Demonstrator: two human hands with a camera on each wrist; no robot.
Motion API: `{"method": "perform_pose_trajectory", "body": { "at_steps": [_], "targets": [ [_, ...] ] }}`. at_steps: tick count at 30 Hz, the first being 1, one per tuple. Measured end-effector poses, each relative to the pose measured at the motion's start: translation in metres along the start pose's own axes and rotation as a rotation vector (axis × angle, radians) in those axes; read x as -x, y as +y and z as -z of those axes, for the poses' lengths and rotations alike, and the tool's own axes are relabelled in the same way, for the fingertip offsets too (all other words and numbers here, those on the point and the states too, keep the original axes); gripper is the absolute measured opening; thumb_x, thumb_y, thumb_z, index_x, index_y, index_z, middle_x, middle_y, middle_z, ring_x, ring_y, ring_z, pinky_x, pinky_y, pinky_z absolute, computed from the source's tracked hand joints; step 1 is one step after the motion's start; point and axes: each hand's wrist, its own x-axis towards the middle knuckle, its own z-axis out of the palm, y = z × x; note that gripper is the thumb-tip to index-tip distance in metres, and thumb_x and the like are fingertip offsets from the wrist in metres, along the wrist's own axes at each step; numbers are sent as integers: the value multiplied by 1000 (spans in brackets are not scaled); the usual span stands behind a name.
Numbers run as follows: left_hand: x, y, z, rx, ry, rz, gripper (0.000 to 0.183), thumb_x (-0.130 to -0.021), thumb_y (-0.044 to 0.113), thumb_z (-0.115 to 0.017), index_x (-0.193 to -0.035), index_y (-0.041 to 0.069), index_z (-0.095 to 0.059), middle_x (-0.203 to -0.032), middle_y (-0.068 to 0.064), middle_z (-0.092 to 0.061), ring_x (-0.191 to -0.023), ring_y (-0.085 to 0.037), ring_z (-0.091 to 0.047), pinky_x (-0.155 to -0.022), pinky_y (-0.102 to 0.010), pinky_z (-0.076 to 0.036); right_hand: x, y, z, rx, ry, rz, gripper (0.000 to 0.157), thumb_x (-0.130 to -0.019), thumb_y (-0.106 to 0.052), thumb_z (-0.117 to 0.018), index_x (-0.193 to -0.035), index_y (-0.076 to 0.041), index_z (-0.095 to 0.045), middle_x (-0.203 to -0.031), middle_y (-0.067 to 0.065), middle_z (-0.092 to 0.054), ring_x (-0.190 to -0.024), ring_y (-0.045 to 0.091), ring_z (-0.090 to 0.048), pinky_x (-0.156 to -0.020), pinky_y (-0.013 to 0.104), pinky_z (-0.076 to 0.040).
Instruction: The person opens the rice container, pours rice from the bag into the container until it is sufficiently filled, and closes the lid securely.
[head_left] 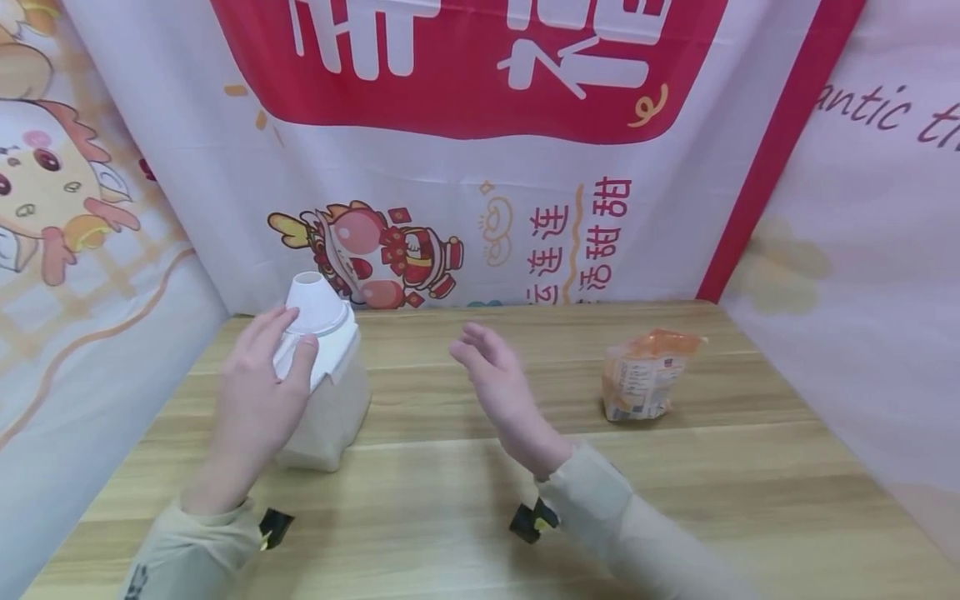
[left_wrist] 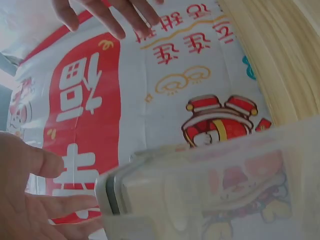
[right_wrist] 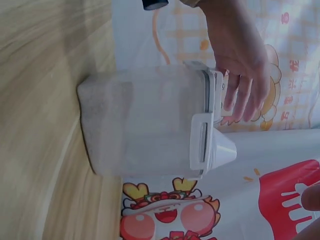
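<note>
A translucent plastic storage container (head_left: 326,417) with a white lid (right_wrist: 212,95) stands upright on the left of the table. On the lid sits a white cone-shaped piece (head_left: 317,307), like a small funnel. The left hand (head_left: 262,383) is at the lid with thumb and fingers spread; whether its fingertips touch the lid I cannot tell. In the left wrist view, this hand (left_wrist: 35,195) is beside the lid end of the container (left_wrist: 200,195). The right hand (head_left: 506,387) hangs in the air right of the container, holding nothing, its fingers loosely bent.
An orange and clear plastic packet (head_left: 643,375) with a printed label stands on the right side of the wooden table (head_left: 435,508). Printed cloths hang behind the table (head_left: 450,162) and along both sides. Each wrist carries a small black device.
</note>
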Motion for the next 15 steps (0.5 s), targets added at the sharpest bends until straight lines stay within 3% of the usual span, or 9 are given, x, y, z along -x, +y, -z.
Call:
{"method": "perform_pose_trajectory", "body": {
  "at_steps": [5,11,15],
  "targets": [
    [-7,-12,5,-38,-111,108,57,-104,30,-42,-141,-13,-41,-146,-31,-37,-135,-49,-31,-112,-61,-22,0,-2,-17,-9,-14,-14,50,-98,-30,-59,-141,-8,-49,-140,8,-52,-128,25,-47,-107,47,-38],
    [-16,-24,11,-81,-185,230,65,-106,37,-31,-144,-16,-31,-148,-36,-27,-138,-51,-22,-113,-62,-16,-5,-3,-47,-4,-50,-66,51,-96,-32,-62,-142,-13,-49,-142,3,-50,-128,22,-47,-106,45,-40],
    [-17,-30,16,-102,-214,278,67,-106,39,-25,-145,-15,-29,-147,-37,-29,-135,-54,-24,-110,-65,-19,-7,0,-64,3,-66,-122,51,-96,-34,-63,-142,-15,-50,-143,1,-49,-127,20,-48,-104,43,-43]
  ]
}}
